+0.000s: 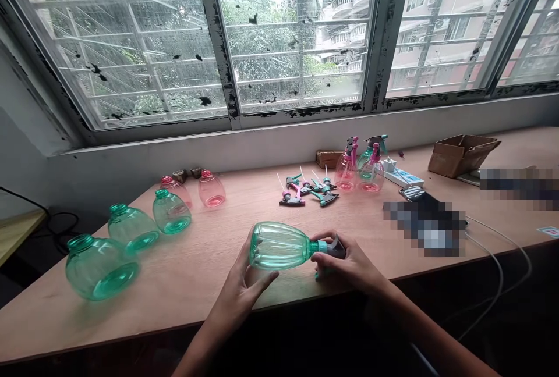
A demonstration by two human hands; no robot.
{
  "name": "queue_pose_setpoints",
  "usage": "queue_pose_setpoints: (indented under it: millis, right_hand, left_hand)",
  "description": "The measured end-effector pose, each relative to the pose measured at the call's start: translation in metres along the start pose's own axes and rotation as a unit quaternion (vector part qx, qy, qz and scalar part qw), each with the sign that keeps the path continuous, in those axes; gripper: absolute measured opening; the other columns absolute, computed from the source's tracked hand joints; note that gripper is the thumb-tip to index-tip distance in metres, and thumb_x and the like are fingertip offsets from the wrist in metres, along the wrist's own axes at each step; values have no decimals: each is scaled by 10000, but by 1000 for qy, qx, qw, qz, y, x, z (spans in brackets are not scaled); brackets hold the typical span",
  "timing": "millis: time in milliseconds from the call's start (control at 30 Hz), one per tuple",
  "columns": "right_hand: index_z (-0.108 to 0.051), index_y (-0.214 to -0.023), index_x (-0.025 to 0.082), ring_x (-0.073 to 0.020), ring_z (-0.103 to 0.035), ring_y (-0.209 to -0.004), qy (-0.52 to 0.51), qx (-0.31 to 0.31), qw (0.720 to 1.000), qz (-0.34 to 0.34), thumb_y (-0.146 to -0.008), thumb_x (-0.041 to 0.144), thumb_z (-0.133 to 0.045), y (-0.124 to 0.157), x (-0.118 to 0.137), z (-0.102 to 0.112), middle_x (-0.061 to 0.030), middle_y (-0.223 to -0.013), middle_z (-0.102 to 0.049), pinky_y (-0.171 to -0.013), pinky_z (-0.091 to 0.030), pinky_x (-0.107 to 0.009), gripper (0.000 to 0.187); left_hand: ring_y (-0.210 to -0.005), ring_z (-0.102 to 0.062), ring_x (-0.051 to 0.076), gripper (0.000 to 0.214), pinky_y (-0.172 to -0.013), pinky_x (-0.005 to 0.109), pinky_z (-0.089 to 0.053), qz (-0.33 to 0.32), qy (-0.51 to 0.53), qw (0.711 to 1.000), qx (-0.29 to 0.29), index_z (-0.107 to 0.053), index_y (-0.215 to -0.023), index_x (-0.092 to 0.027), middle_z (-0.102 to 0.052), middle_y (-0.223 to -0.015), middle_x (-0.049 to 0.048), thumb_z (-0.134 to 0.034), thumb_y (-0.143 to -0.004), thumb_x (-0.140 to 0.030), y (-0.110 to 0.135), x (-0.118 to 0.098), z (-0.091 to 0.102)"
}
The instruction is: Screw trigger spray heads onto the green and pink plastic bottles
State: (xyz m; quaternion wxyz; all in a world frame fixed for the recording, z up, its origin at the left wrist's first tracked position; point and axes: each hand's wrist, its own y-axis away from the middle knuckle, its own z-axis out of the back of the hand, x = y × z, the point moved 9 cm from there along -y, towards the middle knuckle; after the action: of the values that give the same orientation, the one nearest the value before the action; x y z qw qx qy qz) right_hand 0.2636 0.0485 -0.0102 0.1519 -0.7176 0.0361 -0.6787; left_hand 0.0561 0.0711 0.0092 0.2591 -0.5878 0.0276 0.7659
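A green translucent spray bottle (pixel 279 245) lies on its side above the front edge of the wooden table (pixel 196 272). My left hand (pixel 244 290) cups the bottle's base, fingers wrapped round it. My right hand (pixel 345 263) is closed round the grey and green spray head (pixel 332 245) at the bottle's neck. Both hands hold the same bottle.
Three headless green bottles (pixel 131 227) and two pink ones (pixel 211 189) stand at the left. Loose spray heads (pixel 308 189) lie mid-table. Assembled spray bottles (pixel 364 169) stand behind them. A cardboard box (pixel 460 155) and white cables (pixel 498 249) are at the right.
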Motion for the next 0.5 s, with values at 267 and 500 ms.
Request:
queue_pose_setpoints:
  millis: [267, 500]
  right_hand:
    - [-632, -1104, 189, -182, -698, -648, 14, 2, 1000, -2, -850, 362, -779, 0, -2, -2, 13, -699, -698, -662, -536, -305, 340]
    - [-630, -1109, 187, -190, -699, -657, 10, -9, 1000, -3, -848, 372, -775, 0, 0, 0, 10, -708, -698, -682, -552, -326, 351]
  left_hand:
    - [-1492, -276, 335, 763, -1219, 482, -254, 14, -10, 1000, 8, -272, -1548, -255, -369, -1596, 90, -645, -911, -447, 1, 2, 0]
    - [-1472, -328, 327, 902, -1218, 486, -258, 25, -1, 1000, 2, -164, -1575, -306, -355, -1603, 76, -712, -869, -429, -1, 11, 3]
